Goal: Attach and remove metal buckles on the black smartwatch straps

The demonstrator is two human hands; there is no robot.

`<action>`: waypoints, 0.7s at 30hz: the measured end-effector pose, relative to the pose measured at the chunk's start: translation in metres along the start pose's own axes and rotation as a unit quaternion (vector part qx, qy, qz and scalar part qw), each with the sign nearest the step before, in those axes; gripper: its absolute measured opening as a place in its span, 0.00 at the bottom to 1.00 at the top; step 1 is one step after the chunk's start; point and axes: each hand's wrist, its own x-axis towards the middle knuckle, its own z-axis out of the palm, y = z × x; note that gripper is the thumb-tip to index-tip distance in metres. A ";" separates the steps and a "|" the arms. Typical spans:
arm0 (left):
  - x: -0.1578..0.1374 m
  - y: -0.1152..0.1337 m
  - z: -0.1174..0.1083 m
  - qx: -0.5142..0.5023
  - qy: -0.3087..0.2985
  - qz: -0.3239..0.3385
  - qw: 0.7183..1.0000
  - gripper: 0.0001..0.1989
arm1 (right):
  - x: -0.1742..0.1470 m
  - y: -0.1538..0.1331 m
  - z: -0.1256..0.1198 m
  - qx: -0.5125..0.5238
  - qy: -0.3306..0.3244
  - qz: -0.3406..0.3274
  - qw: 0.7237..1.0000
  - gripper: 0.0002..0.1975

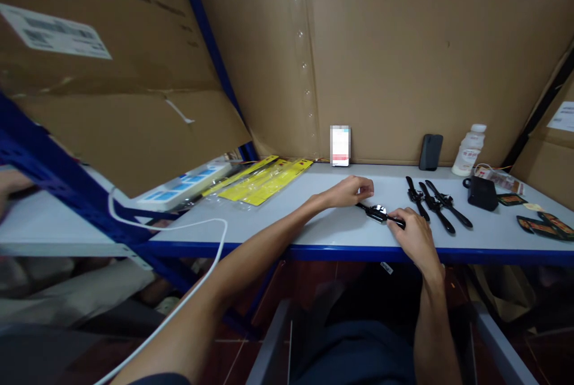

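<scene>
A black spokeshave (376,213) with a shiny metal blade in its middle lies at the front of the grey table, its two handles pointing left and right. Around its right handle are the closed fingers of my right hand (415,238). My left hand (350,192) is at the other end, fingers curled over the left handle, whose tip is partly hidden under them. To the right of my right hand, several more black spokeshaves (437,207) lie side by side, slanting across the tabletop.
Yellow cards in clear sleeves (269,182) and a white power strip (183,188) are at left. A lit phone (340,147), dark phone (431,152) and bottle (469,150) stand at the back. At right are a black box-shaped thing (481,193) and dark printed cards (545,226). A white cable (223,235) hangs across the left.
</scene>
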 end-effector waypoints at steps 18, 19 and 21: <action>-0.001 -0.009 0.005 0.209 0.027 0.027 0.977 0.13 | 0.001 -0.017 0.004 -0.117 0.051 0.019 0.992 0.09; -0.001 -0.009 0.005 0.208 0.036 0.028 0.977 0.14 | 0.000 -0.018 0.004 -0.115 0.063 0.020 0.991 0.11; -0.001 -0.009 0.006 0.203 0.048 0.029 0.978 0.16 | -0.003 -0.020 0.002 -0.091 0.093 0.018 0.991 0.13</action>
